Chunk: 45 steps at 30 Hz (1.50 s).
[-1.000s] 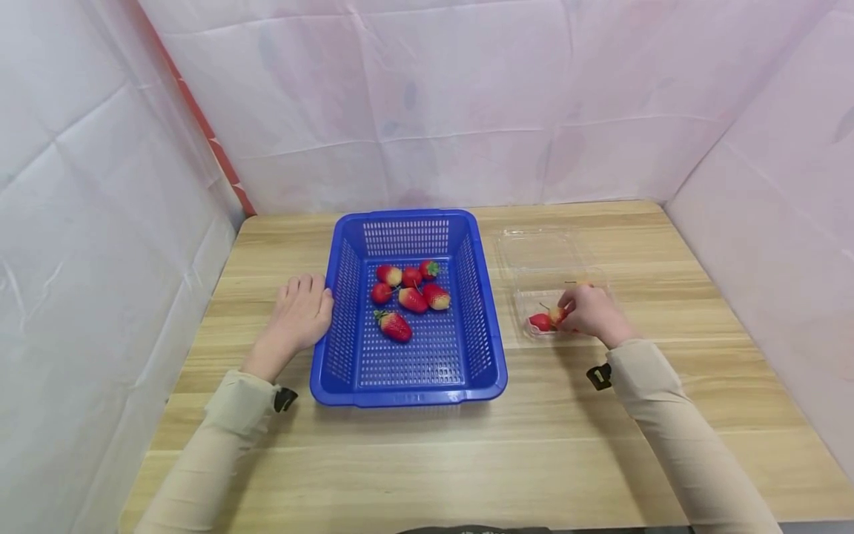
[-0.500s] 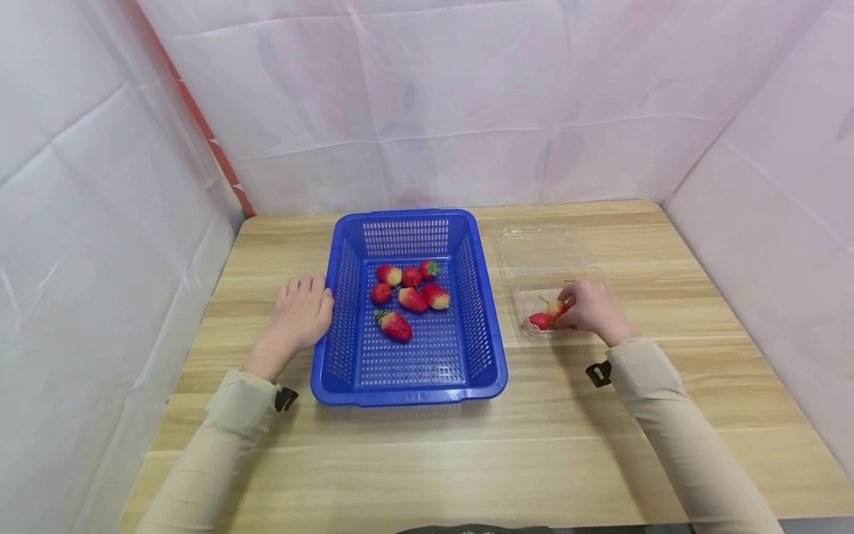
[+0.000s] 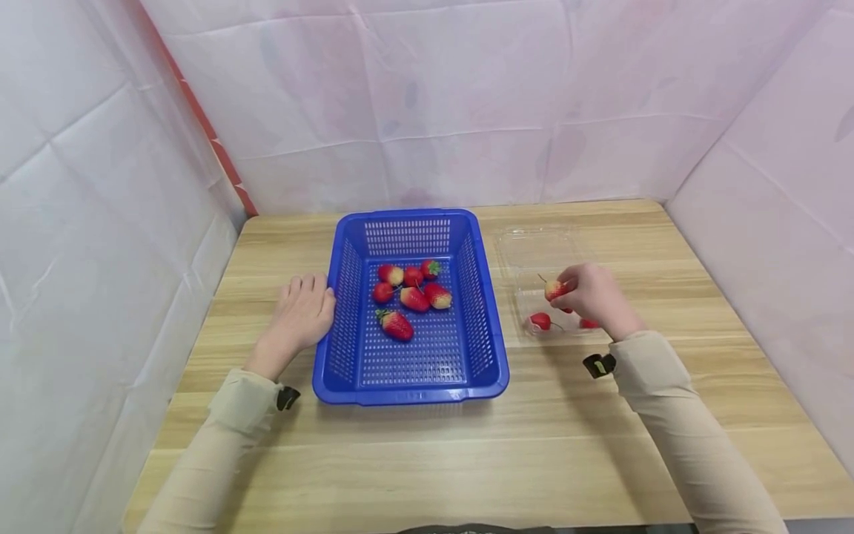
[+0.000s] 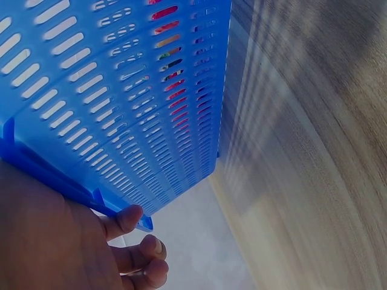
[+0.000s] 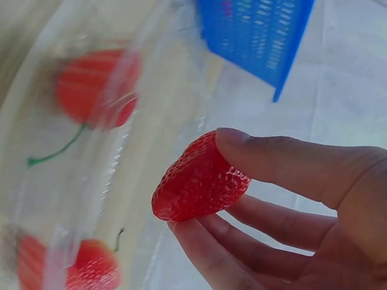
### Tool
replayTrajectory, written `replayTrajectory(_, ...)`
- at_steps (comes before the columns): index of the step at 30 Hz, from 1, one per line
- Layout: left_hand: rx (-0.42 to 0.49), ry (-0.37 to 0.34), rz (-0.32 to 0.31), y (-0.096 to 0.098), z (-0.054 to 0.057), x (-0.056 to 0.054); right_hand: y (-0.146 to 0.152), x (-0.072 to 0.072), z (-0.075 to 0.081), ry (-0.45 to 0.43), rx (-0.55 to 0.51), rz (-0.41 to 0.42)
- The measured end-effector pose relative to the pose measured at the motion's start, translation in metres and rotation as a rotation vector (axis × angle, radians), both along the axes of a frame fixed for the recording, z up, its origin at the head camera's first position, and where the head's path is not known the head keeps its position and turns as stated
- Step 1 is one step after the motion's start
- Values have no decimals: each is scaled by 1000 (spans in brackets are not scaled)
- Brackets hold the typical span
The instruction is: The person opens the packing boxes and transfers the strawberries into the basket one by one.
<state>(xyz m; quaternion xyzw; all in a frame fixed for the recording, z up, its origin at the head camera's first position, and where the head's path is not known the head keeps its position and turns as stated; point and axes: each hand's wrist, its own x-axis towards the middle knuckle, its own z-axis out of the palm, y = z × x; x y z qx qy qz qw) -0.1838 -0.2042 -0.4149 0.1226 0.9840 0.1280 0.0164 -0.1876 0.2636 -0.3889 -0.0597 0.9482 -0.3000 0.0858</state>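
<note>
My right hand pinches a red strawberry with a yellowish end between thumb and fingertips, raised over the clear plastic clamshell box. Inside that box lies a red cherry with a green stem; more red fruit shows at the lower left of the right wrist view. My left hand grips the left rim of the blue plastic basket, its fingertips bent at the rim in the left wrist view. In the basket are several strawberries and red cherries.
The clamshell's transparent lid lies folded back behind its base. A wooden table carries everything, with white sheet walls at the back and both sides. The basket stands left of the clamshell, a narrow strip of table between them.
My right hand has lifted the strawberry up from inside the clamshell, uncovering the cherry and another red fruit there. My left hand stays at the basket's rim.
</note>
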Motion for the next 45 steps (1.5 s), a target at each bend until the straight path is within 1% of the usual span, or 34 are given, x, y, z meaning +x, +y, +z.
replayTrajectory(4, 5, -11, -3, 0, 0, 0, -9, 3, 10, -7, 10, -4)
replayTrajectory(9, 7, -18, -6, 0, 1, 0, -24, 7, 26, -40, -16, -22)
replayTrajectory(13, 5, -21, -5, 0, 2, 1, -38, 8, 36, -28, -23, -28)
replayTrajectory(18, 3, -24, -4, 1, 2, 2, -58, 9, 46, -25, -82, -15)
replayTrajectory(22, 2, -23, -2, 1, 3, 2, -72, 7, 50, -8, -124, -17)
replayTrajectory(24, 1, -22, -2, 1, 3, 2, -79, 5, 52, -2, -133, -16)
replayTrajectory(28, 2, -22, -4, 1, 4, 1, -93, 1, 54, -33, -169, 2)
replayTrajectory(33, 5, -27, -7, 1, 4, 1, -111, -4, 54, -30, -151, 17)
replayTrajectory(45, 2, -28, -5, 0, 1, -1, -151, -12, 45, -28, -190, 83)
